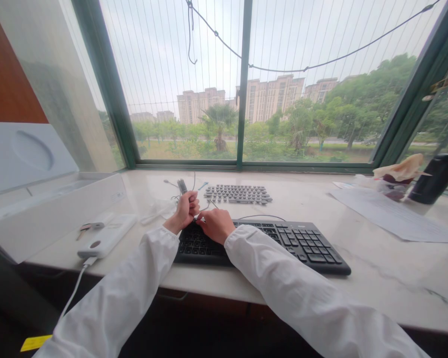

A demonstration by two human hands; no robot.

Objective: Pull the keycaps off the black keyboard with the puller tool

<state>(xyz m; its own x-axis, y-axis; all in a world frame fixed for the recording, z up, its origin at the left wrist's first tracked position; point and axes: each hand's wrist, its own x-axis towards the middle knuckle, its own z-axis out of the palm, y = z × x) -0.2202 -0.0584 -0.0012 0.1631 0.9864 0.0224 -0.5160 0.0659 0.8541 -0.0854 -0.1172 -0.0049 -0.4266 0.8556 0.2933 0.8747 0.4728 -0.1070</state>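
A black keyboard (313, 246) lies near the counter's front edge. Over its upper left part is my left hand (186, 211), its fingers wrapped round a bundle of thin grey cable (181, 186) whose end sticks up. Beside it, my right hand (215, 223) is closed in a pinch at the keyboard's back left edge; whatever its fingertips hold is hidden. Behind the keyboard, loose grey keycaps (239, 194) are laid out in rows. A thin black cable (263, 216) curves along the keyboard's back edge.
At left are an open white box (59, 214) and a white power bank (108, 236) with a cable plugged in and keys on top. Clear plastic (155, 211) lies left of my hands. Paper sheets (384, 214) and a black cup (435, 179) are at right, below the window.
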